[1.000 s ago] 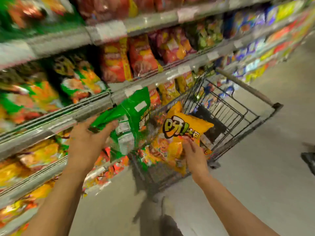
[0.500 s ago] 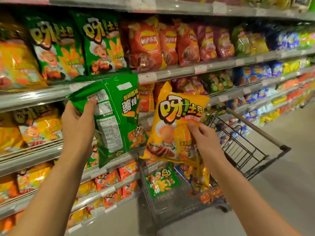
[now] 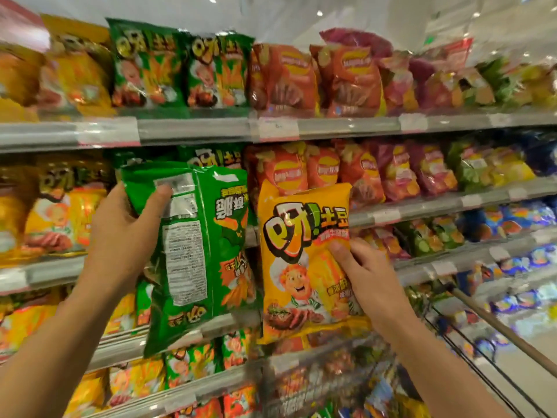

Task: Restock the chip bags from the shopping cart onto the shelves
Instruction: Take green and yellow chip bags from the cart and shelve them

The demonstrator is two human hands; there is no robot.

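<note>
Left hand (image 3: 120,236): raised in front of the shelving, fingers curled shut around the upper left corner of the green chip bag (image 3: 196,251); the thumb lies across the white label on the face turned toward the camera, the other fingers are hidden behind the bag.
Green chip bag: hangs from that corner grip, upside down, back panel with its printed text facing the viewer, lower end tilted slightly to the left.
Right hand (image 3: 366,276): closed on the right edge of the yellow chip bag (image 3: 298,267); the thumb presses on the front just under the big lettering, the remaining fingers wrap behind the edge.
Yellow chip bag: upright, front facing the viewer, cartoon chef showing, held just to the right of the green one with a narrow gap between them.
Shopping cart (image 3: 497,330): low on the right below the right forearm, its handle bar slanting toward the lower right, wire basket holding more bags, blurred.
Middle shelf (image 3: 422,212): behind both held bags, stocked with yellow, green and red bags.
Top shelf (image 3: 193,131): above them, with a row of green bags (image 3: 180,67) left of centre and red bags (image 3: 316,79) to their right.
</note>
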